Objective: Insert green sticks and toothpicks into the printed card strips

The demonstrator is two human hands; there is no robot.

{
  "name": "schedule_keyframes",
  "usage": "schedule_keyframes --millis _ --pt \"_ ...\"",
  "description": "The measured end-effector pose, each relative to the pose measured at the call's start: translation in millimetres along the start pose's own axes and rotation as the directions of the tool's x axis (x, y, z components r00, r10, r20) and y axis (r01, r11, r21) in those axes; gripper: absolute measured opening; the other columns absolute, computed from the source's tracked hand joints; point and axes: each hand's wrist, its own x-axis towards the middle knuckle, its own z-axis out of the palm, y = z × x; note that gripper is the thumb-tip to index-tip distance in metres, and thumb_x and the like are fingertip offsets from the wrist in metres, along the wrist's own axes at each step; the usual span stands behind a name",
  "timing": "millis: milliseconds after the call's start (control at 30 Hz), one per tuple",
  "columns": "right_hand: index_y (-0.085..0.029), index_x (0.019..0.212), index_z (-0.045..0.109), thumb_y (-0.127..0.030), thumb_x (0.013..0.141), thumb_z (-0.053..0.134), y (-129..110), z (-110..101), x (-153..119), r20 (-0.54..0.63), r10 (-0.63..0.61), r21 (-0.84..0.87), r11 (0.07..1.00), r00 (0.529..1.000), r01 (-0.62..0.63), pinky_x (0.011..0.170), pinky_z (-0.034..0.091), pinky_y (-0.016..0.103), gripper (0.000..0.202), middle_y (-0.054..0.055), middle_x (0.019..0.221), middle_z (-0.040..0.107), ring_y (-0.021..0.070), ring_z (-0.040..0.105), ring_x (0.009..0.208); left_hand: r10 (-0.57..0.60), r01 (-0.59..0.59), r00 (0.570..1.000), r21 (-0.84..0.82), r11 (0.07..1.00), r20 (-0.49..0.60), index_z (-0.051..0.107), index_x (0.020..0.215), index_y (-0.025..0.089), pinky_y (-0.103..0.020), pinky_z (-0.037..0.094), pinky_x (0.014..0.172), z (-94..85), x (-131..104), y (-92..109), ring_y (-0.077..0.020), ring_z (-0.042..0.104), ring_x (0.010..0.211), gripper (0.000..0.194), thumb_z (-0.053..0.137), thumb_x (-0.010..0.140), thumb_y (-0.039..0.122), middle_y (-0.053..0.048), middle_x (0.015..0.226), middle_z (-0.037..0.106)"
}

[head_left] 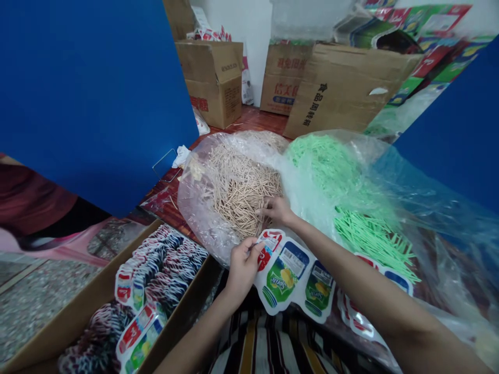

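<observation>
My left hand is closed, its thumb and fingers pinching the corner of a joined strip of printed packets with Sprite and red designs. The strip hangs over my lap and passes beneath my right forearm. My right hand reaches into a clear plastic bag of thin beige sticks. Its fingers are bent together at the right side of the pile, on the sticks; how many they grip is unclear. Bright green sticks lie in another clear bag right of my right arm.
At lower left, an open cardboard box contains many folded packet strips. More printed packets lie under my right forearm. Cardboard cartons stand at the back between blue panels. A person's dark red sleeve shows at left.
</observation>
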Motion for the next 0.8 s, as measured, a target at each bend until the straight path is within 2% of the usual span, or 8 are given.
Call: schedule_keyframes --millis 233,400,600,800 --pt "-0.013 0.079 0.062 -0.039 0.073 0.061 -3.6 5.9 -3.9 0.031 -0.015 0.095 0.995 0.999 0.012 0.056 0.043 0.022 0.027 0.001 0.07 0.063 0.0125 0.054 0.06 -0.002 0.002 0.999 -0.02 1.0 -0.045 0.059 0.072 0.016 -0.021 0.038 0.05 -4.0 -0.2 1.2 -0.01 0.044 0.051 0.023 0.058 0.081 0.036 0.004 0.058 0.054" --pt "-0.013 0.069 0.062 -0.039 0.074 0.061 -4.8 8.5 -6.7 0.051 -0.031 0.066 0.997 0.998 0.028 0.06 0.042 0.024 0.026 0.0 0.064 0.059 0.0131 0.052 0.061 0.008 -0.009 0.999 -0.027 1.0 -0.05 0.059 0.072 0.016 -0.021 0.038 0.05 -3.8 -0.7 3.1 -0.0099 0.044 0.05 0.021 0.057 0.081 0.035 0.005 0.056 0.053" --pt "-0.015 0.069 0.059 -0.043 0.081 0.054 -2.9 8.4 -7.8 -0.028 -0.023 0.013 1.0 0.999 0.023 0.063 0.041 0.025 0.031 0.002 0.07 0.06 0.0145 0.052 0.067 0.019 -0.022 0.997 -0.03 0.999 -0.073 0.056 0.068 0.016 -0.02 0.038 0.05 -5.1 -0.9 3.7 -0.0088 0.041 0.048 0.023 0.057 0.082 0.035 0.006 0.054 0.05" --pt "-0.015 0.07 0.059 -0.053 0.079 0.054 -5.4 0.4 -8.4 -0.047 -0.008 -0.009 1.0 0.999 0.008 0.056 0.037 0.023 0.039 0.001 0.063 0.057 0.0131 0.048 0.059 0.076 -0.077 0.991 -0.01 0.997 -0.107 0.059 0.072 0.016 -0.02 0.04 0.055 -8.6 5.8 1.4 -0.0101 0.047 0.056 0.021 0.057 0.082 0.034 0.003 0.062 0.057"
